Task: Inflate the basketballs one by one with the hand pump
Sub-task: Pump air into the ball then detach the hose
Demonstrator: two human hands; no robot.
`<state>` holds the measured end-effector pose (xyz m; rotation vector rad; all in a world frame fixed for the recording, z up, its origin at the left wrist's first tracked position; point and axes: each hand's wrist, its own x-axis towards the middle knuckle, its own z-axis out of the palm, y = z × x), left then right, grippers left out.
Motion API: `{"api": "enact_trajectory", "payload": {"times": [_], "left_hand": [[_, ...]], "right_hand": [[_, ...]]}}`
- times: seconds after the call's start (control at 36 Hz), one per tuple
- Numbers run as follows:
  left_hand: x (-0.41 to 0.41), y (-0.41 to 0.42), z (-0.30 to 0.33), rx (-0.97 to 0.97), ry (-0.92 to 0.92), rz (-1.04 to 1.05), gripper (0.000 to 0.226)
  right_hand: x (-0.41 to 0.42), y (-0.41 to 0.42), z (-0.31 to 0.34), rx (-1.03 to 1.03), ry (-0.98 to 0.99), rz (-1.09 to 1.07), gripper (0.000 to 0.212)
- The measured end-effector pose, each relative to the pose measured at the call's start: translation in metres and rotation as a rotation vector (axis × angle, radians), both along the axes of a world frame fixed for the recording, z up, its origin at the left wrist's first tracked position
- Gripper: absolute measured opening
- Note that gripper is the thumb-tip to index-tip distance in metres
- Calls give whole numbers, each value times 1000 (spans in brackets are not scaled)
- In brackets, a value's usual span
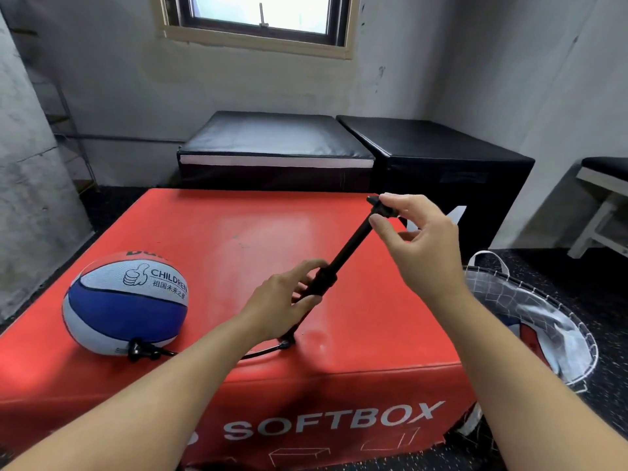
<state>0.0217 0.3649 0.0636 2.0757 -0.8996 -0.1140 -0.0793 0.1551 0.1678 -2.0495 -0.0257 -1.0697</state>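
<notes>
Head view, taking the red box (pixel 238 379) as the landmark and working outward from its near edge. Its front face reads SOFTBOX; both forearms reach in over that edge.

On the box top, toward its near left corner, sits the ball (pixel 125 302), blue, white and red, resting on the surface. At the ball's near underside a black fitting joins a thin hose (pixel 261 351), which runs right along the box top to the foot of the pump (pixel 343 256).

The pump stands tilted near the middle of the box top, its foot on the surface and its top leaning away to the right. The left hand (pixel 282 300) has its grip curled round the barrel low down. The right hand (pixel 418 239) pinches the handle at the top between thumb and fingertips, the other fingers loosely bent. The rod shows drawn well out of the barrel.

Just off the box's right side, on the floor, lies a mesh bag (pixel 530 321) with what looks like another ball inside. Beyond the far edge of the box stand two black padded blocks (pixel 339 151) against the wall, under a window.

My reading: pumping the first ball is under way, with the plunger at the top of a stroke. The next move calls for a firmer hold on the handle and a push straight down the barrel's line, while the left hand steadies the barrel so the hose does not tug at the valve.
</notes>
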Motion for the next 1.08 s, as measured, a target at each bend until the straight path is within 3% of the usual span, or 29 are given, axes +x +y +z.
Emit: {"api": "enact_trajectory", "payload": {"times": [0.42, 0.72, 0.94, 1.08], "left_hand": [[3, 1, -1, -5, 31, 7, 63], [-3, -2, 0, -4, 12, 33, 68], [-10, -11, 3, 44, -26, 13, 62], [-10, -10, 4, 61, -37, 12, 62]], "right_hand": [[17, 14, -33, -99, 193, 88, 31], [14, 22, -55, -155, 333, 87, 23], [5, 9, -44, -12, 298, 70, 22], [3, -11, -21, 227, 161, 67, 27]]}}
